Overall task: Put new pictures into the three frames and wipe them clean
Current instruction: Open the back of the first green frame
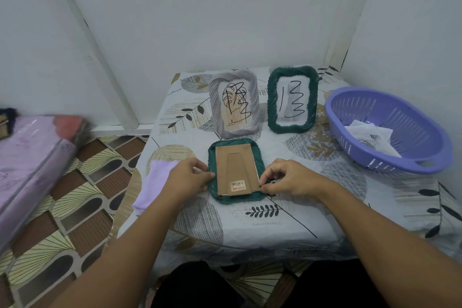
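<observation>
Face down near the front middle of the surface [275,227] lies a dark green frame [237,172], its brown cardboard backing [236,170] turned up, a barcode sticker [238,184] near the backing's near edge; the left hand [190,177] rests at the frame's left rim, fingers curled and touching the edge, though whether they truly grip it cannot be told; the right hand [287,178] sits at the lower right corner, fingertips pinching at the edge of the frame there. Behind it stand two frames upright and side by side, apart from each other: a pale grey frame [233,105] on the left with a black scribble drawing inside, and a second green frame [293,99] on the right, also holding a black line drawing. A lilac cloth [152,182] lies just beside the left forearm, at the surface's left edge; a purple basket [390,130] stands at the right, with white papers [370,135] inside.
</observation>
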`<state>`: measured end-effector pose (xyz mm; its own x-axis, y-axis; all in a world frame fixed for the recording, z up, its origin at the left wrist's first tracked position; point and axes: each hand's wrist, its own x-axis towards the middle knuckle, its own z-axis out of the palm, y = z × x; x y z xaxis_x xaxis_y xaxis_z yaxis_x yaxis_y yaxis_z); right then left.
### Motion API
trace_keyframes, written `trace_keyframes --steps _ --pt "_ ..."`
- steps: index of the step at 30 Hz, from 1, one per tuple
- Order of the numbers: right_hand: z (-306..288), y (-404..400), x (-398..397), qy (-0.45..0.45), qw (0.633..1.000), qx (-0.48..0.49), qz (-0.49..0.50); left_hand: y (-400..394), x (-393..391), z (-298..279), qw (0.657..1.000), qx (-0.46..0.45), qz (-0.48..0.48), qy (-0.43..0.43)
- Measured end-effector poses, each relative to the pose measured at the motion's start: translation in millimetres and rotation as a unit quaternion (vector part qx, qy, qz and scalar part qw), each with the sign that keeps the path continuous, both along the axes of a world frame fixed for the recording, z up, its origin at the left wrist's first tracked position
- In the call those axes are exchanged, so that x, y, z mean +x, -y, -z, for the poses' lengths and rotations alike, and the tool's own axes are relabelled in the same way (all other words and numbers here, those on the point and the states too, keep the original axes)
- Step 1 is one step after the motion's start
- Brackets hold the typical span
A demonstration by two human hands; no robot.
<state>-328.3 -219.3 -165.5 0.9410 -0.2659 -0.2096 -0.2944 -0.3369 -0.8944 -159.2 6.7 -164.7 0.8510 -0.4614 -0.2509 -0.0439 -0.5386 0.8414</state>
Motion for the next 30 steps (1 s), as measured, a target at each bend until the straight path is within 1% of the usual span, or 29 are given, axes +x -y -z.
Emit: trace_keyframes --steps 4,8,13,17,21,24,30 --pt "-1 -3 0 -0.002 1.0 -0.015 0.004 6 4 2 1.0 0.015 -0.005 -0.003" --pt "-4 -5 -2 0.002 0.999 0.049 0.008 8 6 0 1.0 0.029 -0.007 -0.007" --pt "-2 -4 -1 -0.008 0.997 0.073 -0.002 9 6 -2 0.999 0.041 -0.003 -0.006" --pt "-2 -1 1 -0.03 0.999 -0.026 -0.024 10 5 -2 0.999 0.041 -0.011 -0.013" --pt "-3 1 3 -0.063 0.989 -0.114 -0.063 12 6 -2 0.999 0.042 -0.009 -0.013" --pt "-7 -1 3 -0.078 0.983 -0.146 -0.078 12 6 -2 0.999 0.046 -0.007 -0.007" --pt "-14 -3 4 -0.09 0.977 -0.169 -0.092 12 6 0 0.999 0.043 -0.006 -0.007"
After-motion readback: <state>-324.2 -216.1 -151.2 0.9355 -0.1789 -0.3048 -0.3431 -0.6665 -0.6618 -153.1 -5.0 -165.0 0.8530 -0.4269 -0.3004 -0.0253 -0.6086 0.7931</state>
